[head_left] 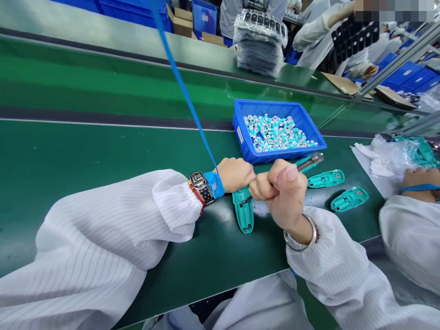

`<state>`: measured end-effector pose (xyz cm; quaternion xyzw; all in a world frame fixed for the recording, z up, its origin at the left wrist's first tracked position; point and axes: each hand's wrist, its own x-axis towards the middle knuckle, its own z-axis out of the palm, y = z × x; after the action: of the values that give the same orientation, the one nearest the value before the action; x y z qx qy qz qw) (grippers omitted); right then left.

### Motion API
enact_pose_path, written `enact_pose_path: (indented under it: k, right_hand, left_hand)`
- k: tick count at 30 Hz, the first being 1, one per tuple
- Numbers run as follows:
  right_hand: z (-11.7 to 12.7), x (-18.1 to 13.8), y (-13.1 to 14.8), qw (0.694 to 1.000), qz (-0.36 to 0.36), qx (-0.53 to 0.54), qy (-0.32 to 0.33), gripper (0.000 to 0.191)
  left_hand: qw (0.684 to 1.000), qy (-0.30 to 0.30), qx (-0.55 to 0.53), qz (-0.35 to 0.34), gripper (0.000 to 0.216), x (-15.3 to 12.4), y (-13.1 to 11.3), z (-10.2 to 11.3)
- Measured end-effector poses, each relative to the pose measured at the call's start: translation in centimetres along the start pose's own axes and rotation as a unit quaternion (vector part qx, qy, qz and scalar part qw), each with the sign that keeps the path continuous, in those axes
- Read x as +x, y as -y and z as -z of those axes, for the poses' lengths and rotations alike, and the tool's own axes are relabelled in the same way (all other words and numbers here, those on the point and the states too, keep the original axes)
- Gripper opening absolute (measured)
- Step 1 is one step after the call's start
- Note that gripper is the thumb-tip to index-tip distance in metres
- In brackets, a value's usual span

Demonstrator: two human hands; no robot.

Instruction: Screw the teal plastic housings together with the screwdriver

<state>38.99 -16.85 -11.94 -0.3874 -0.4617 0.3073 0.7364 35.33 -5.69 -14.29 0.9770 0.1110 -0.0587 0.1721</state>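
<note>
The teal shell [244,215] lies on the green surface [103,156] right in front of me, its hollow side up and its far end hidden under my hands. My left hand [235,174] is curled over that end; I cannot tell whether it pinches the shell. My right hand [283,190] is closed tightly around a grey-brown tool [312,160], whose thin tip reaches the shell. I judge this piece to be midway, not finished. Just to the right lie a second shell [326,178], a third shell [349,199] and another, partly covered shell [310,167]; whether those are done or waiting, I can't tell. Beyond, a blue bin [285,156] holds many small white-and-blue parts [275,133], so plenty seems left.
</note>
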Motion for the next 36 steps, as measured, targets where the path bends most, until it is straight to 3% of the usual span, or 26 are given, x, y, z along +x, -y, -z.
enact_pose_path:
  k: [6, 14, 36]
  right_hand:
    - [-0.3, -0.7, 0.1, 0.999, 0.017, -0.029, 0.041, 0.037]
    - [1.7, -0.1, 2.4, 0.995, -0.008, -0.028, -0.094, 0.045]
    - [0.9, -0.3, 1.3, 0.998, -0.001, -0.005, -0.056, 0.044]
  left_hand:
    - [1.000, -0.003, 0.017, -0.004, 0.030, -0.1, -0.2, 0.1]
    - [0.998, -0.051, 0.043, -0.009, 0.041, 0.1, 0.1, -0.7]
    - [0.998, -0.052, 0.035, -0.008, 0.040, 0.1, 0.1, -0.7]
